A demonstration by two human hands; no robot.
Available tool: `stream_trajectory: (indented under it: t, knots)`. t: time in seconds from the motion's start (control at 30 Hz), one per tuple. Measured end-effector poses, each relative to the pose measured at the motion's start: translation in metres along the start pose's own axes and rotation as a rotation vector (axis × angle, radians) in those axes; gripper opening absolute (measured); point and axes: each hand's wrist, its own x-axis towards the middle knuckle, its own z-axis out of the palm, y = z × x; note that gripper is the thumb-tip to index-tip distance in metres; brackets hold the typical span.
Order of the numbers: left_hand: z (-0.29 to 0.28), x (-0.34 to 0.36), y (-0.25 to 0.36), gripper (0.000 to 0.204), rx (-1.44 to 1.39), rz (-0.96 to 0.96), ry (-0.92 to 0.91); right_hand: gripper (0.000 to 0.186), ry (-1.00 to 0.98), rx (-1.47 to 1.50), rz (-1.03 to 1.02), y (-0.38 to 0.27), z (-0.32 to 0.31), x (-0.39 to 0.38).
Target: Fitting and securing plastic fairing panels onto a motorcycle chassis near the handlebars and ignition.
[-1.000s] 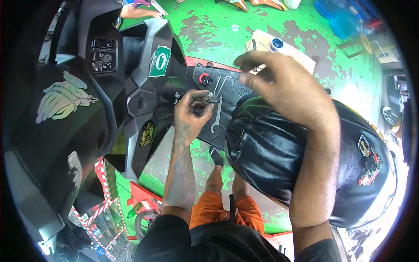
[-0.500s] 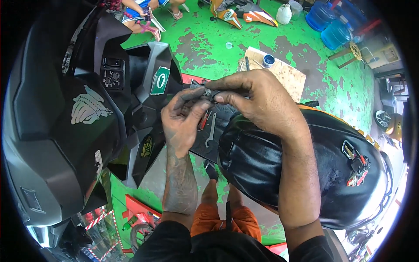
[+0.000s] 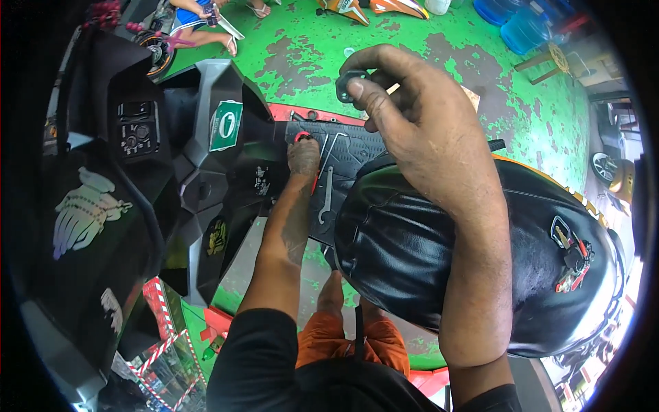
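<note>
My right hand (image 3: 429,120) is raised above the front of the black seat. Its thumb and fingers pinch a small round dark part (image 3: 351,86) with little holes in its face. Down at the scooter's black footboard (image 3: 353,147), my left hand (image 3: 303,161) has its fingers closed at a small red round piece (image 3: 303,136), whose kind I cannot make out. Near that wrist shows a red handle (image 3: 315,184), partly covered. Beside it lie a metal hook spanner (image 3: 326,196) and a thin bent metal rod (image 3: 332,147).
The padded black seat (image 3: 405,240) fills the right, with a bunch of keys (image 3: 574,255) on it. Dark front bodywork (image 3: 89,199) stands at left. Orange fairing pieces (image 3: 374,8) and blue water jugs (image 3: 525,33) are far off. Another person's leg (image 3: 209,40) shows at far left.
My hands have parted. The left has gone down to the footboard by the red piece, while the right stays up with the round part. The view has shifted slightly.
</note>
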Motion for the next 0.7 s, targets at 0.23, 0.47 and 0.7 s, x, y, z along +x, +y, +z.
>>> stream_trajectory:
  t: [0.23,0.47,0.7]
  knots:
    - [0.061,0.006,-0.006,0.018,-0.11,0.23,0.394,0.021,0.064,0.071,-0.001,0.001,0.002,0.001]
    - [0.076,-0.002,0.034,0.016,-0.291,-0.094,-0.096,0.022,0.011,0.247,0.098,-0.007,-0.007,0.004]
    - [0.043,-0.007,0.028,0.028,-0.438,-0.106,-0.122,0.024,-0.06,0.298,0.07,-0.009,-0.007,0.003]
